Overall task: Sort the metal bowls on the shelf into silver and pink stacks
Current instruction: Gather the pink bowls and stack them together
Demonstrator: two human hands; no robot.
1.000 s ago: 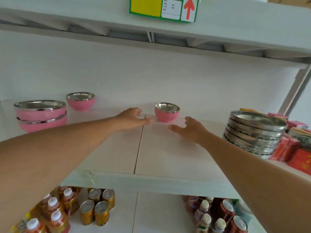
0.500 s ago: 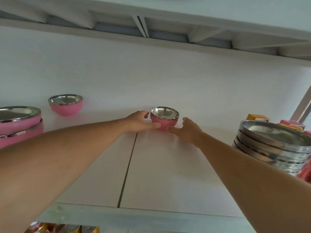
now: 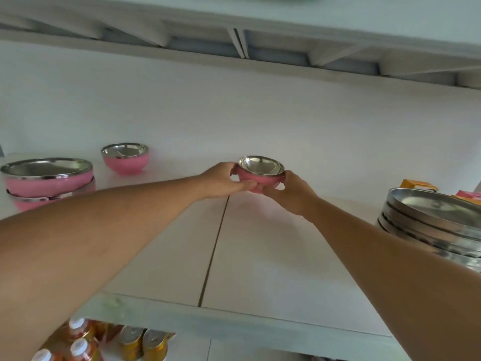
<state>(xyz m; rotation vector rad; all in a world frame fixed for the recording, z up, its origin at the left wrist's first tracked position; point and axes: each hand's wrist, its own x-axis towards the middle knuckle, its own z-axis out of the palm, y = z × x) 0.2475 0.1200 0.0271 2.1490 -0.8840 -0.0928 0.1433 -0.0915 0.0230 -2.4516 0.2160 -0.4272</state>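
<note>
A small pink bowl (image 3: 260, 173) with a shiny metal inside is held over the middle of the white shelf (image 3: 260, 256), tilted slightly. My left hand (image 3: 223, 181) grips its left side and my right hand (image 3: 289, 190) grips its right side and underside. Another small pink bowl (image 3: 126, 158) stands at the back left. Two large pink bowls (image 3: 48, 178) are stacked at the far left. A stack of several silver bowls (image 3: 432, 222) stands at the right edge.
Orange and pink boxes (image 3: 419, 184) lie behind the silver stack. The upper shelf's underside (image 3: 239, 43) hangs above. On the lower shelf stand bottles (image 3: 78, 345) and gold cans (image 3: 141, 342) at the bottom left.
Both hands reached in from either side and closed on the small pink bowl, which now looks lifted slightly off the shelf. The camera view shifted.
</note>
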